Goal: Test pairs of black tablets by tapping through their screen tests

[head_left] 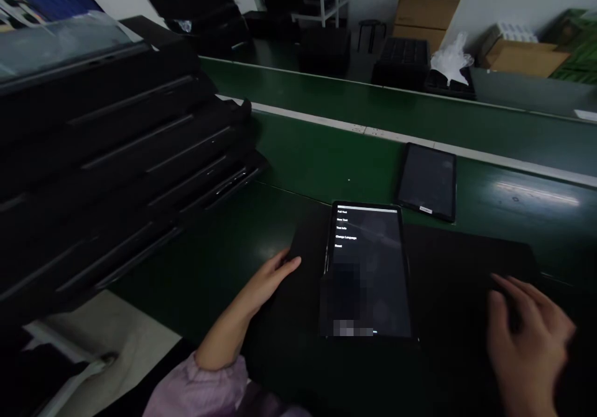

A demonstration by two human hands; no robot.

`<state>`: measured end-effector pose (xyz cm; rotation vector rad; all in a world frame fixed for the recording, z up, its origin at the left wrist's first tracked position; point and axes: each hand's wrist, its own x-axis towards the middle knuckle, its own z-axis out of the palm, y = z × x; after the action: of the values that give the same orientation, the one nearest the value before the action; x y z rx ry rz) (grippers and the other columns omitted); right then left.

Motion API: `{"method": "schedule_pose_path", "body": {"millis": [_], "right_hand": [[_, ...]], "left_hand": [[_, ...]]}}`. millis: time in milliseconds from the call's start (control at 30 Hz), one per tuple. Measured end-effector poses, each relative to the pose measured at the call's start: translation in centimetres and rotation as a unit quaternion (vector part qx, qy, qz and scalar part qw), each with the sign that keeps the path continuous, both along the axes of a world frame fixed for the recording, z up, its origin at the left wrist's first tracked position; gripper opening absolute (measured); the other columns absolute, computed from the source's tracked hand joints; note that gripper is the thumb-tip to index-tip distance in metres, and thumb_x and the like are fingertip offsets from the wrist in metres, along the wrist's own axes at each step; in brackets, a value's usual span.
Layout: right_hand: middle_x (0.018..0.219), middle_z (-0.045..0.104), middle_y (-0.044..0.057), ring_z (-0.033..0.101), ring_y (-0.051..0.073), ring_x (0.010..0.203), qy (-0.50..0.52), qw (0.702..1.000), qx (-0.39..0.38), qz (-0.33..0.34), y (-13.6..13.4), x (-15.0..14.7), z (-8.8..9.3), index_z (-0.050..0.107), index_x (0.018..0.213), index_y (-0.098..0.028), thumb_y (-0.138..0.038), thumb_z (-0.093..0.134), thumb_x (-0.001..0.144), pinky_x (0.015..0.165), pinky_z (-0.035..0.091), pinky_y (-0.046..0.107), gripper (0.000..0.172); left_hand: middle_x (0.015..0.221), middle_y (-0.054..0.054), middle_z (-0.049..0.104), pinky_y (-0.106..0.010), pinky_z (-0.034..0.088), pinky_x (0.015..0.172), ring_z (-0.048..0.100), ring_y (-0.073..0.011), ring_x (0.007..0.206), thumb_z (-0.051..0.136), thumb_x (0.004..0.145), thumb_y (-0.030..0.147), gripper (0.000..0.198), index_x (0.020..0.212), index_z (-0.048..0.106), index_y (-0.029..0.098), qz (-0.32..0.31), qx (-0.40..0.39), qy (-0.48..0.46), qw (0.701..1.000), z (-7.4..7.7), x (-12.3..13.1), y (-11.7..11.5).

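A tablet (375, 255) lies face up on a black mat (459, 271), its screen lit with a white text menu on a dark background. My left hand (268, 283) rests by the mat's left edge, thumb and fingers apart, a short way from the tablet. On the other side, my right hand (532, 333) is over the right part of the mat with its fingers loosely bent and spread, touching nothing that I can see. A second tablet (428, 177) with a dark screen and a small white label lies behind the mat, to the right.
Black trays (140, 137) are stacked high on the left of the green bench (312, 149). A pale strip (326, 118) runs along its back. Beyond are more black trays (403, 59), a plastic bag (452, 62) and cardboard boxes (426, 12).
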<state>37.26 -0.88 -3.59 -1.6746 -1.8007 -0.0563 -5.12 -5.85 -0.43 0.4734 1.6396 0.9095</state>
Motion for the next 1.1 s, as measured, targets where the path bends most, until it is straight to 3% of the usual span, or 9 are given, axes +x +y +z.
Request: {"method": "schedule_pose_path", "body": {"millis": [67,133,200,300,467,1100], "right_hand": [[0.135,0.067,0.015,0.056,0.041,0.138,-0.018,0.99,0.026,0.135,0.9,-4.9,1.4,0.074,0.119,-0.024,-0.048,0.049,0.108,0.111,0.045,0.069,0.037],[0.156,0.055,0.013,0.037,0.042,0.157,-0.044,0.975,0.004,0.219,2.0,-9.0,2.4,0.072,0.13,-0.028,-0.04,0.05,0.108,0.116,0.045,0.066,0.033],[0.167,0.043,0.013,0.023,0.043,0.163,-0.062,0.964,-0.01,0.26,3.1,-11.9,3.0,0.069,0.138,-0.028,-0.037,0.051,0.109,0.118,0.044,0.068,0.036],[0.169,0.04,0.014,0.021,0.046,0.164,-0.076,0.96,-0.014,0.268,4.7,-14.3,3.2,0.069,0.141,-0.027,-0.037,0.05,0.109,0.119,0.042,0.074,0.038],[0.168,0.041,0.013,0.022,0.048,0.163,-0.074,0.963,-0.022,0.257,5.9,-15.3,2.6,0.072,0.137,-0.027,-0.037,0.048,0.11,0.12,0.039,0.078,0.038],[0.167,0.044,0.014,0.022,0.047,0.163,-0.059,0.969,-0.024,0.239,5.7,-15.2,2.1,0.072,0.136,-0.026,-0.039,0.048,0.11,0.123,0.034,0.079,0.038]], "left_hand": [[0.122,-0.011,0.084,-0.049,0.057,0.11,0.074,-0.0388,0.127,0.091,0.074,0.055,0.051,0.115,0.081,0.028,-0.006,0.012,-0.006,1.0,0.1,-0.1,0.3],[0.121,-0.011,0.084,-0.049,0.057,0.109,0.075,-0.0384,0.124,0.091,0.074,0.056,0.051,0.115,0.081,0.027,-0.01,0.016,-0.009,1.0,0.2,0.0,0.4],[0.123,-0.011,0.083,-0.046,0.058,0.107,0.075,-0.0371,0.124,0.089,0.075,0.056,0.051,0.115,0.08,0.026,-0.014,0.014,-0.008,1.0,0.3,0.1,0.3],[0.123,-0.011,0.083,-0.044,0.059,0.104,0.077,-0.0362,0.12,0.088,0.076,0.058,0.05,0.113,0.079,0.025,-0.018,0.016,-0.014,1.0,0.2,0.0,0.1],[0.122,-0.01,0.083,-0.043,0.059,0.103,0.075,-0.0362,0.124,0.085,0.078,0.057,0.049,0.115,0.079,0.026,-0.04,0.019,-0.024,0.999,0.0,-0.4,0.2],[0.132,-0.01,0.08,-0.041,0.058,0.105,0.073,-0.035,0.127,0.085,0.08,0.059,0.053,0.121,0.077,0.026,-0.048,0.016,-0.054,0.997,-0.6,-0.9,0.1]]}}
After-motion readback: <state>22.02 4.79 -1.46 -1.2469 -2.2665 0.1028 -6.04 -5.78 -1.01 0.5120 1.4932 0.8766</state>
